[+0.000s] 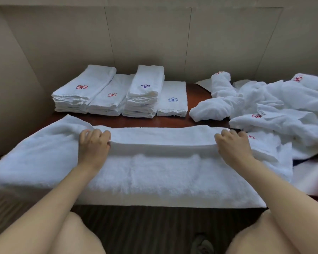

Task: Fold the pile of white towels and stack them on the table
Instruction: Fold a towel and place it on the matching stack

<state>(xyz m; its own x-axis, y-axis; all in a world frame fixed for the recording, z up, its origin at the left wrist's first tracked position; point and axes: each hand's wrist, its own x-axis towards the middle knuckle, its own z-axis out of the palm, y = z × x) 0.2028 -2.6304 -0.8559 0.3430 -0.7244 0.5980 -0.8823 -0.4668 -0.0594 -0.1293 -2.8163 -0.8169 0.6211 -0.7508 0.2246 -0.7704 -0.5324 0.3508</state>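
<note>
One big towel (154,173) lies spread across the near edge of the table (196,92), its far edge doubled toward the person, with the unfolded pile (275,107) at right and four folded stacks (121,94) behind. Risk, as I judge it: the fold lands skewed or the left end, overhanging the table, drags the towel off, since the grip points sit well inside both ends. Left hand (94,143) and right hand (233,145) each have fingers curled over that doubled edge, pinching it, knuckles up.
</note>
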